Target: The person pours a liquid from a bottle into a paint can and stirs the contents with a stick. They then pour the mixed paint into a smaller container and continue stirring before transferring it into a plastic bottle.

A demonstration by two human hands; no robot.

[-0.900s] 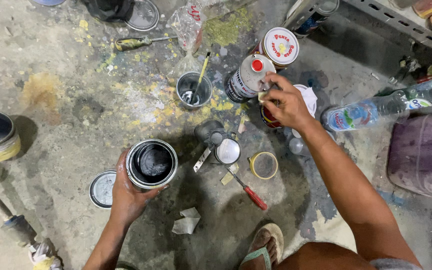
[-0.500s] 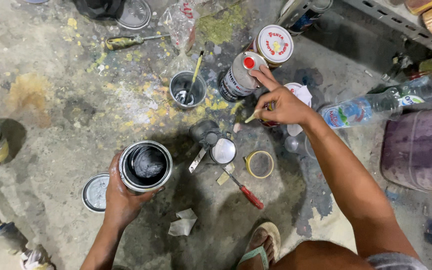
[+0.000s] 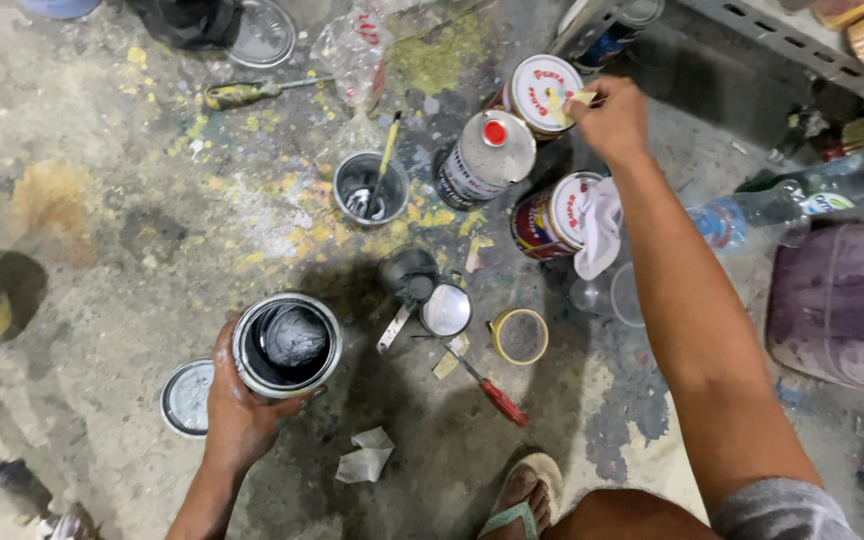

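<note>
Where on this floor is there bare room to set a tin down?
Bare floor lies left of the open tin, between the yellow stain and the loose lid. The stretch from the brush cup to the screwdriver is crowded with tins.

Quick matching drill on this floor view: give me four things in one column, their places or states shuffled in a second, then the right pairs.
Things:
1. open paint can
2. red-handled screwdriver
3. white cloth
4. small tin with stir stick

Places or states:
A. draped over a lidded can
B. held in the left hand
C. standing on yellow-spattered floor
D. lying flat near the round tape roll

Pairs: 1-B, 2-D, 3-A, 4-C
</note>
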